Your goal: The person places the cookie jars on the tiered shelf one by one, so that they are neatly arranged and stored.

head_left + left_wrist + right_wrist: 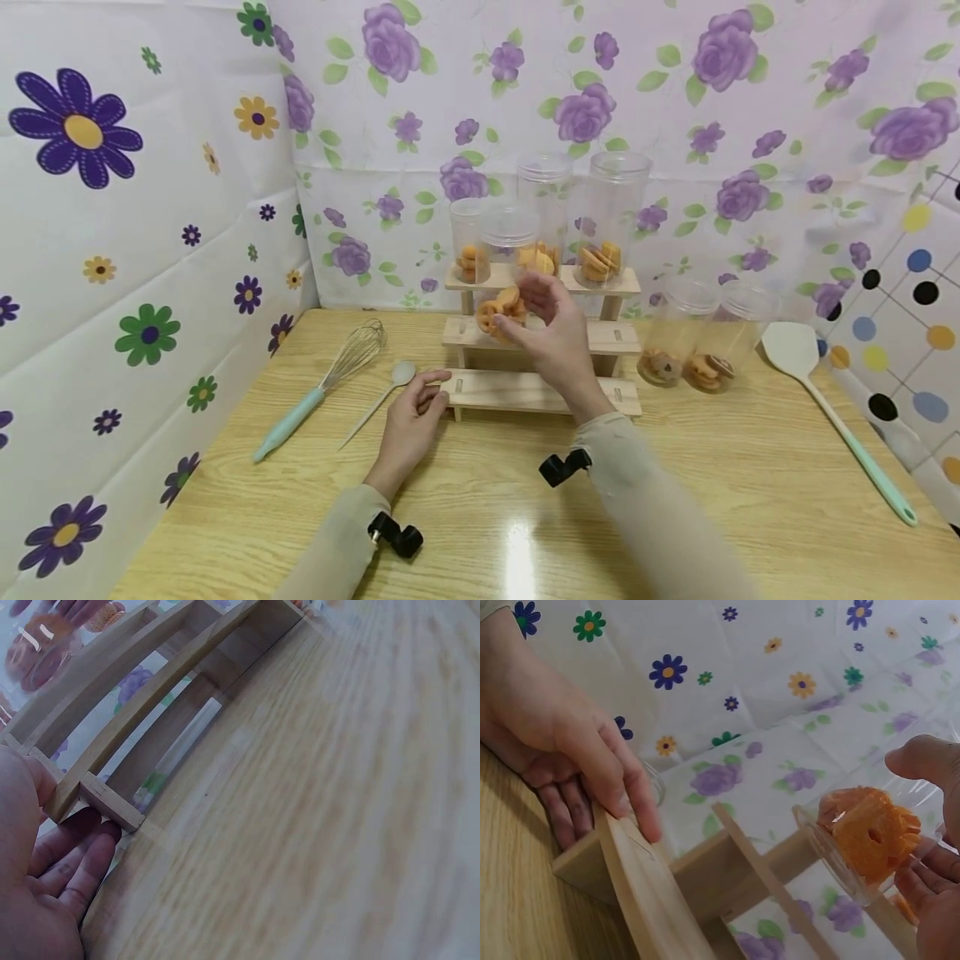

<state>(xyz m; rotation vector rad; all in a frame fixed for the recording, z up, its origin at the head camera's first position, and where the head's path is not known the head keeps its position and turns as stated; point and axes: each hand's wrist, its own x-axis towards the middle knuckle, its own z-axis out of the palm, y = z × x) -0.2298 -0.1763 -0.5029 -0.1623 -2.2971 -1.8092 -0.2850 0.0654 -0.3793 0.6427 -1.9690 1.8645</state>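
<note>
Fingers of our right hand (557, 332) were curled round a clear cookie jar (495, 312) at the wooden stand's (517, 391) middle tier; our left hand (415, 414) gripped the stand's bottom-left end. Left of it lay a whisk (324, 387).

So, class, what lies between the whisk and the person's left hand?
A pale spoon lies on the table between the whisk and the left hand; the head view shows this.
</note>
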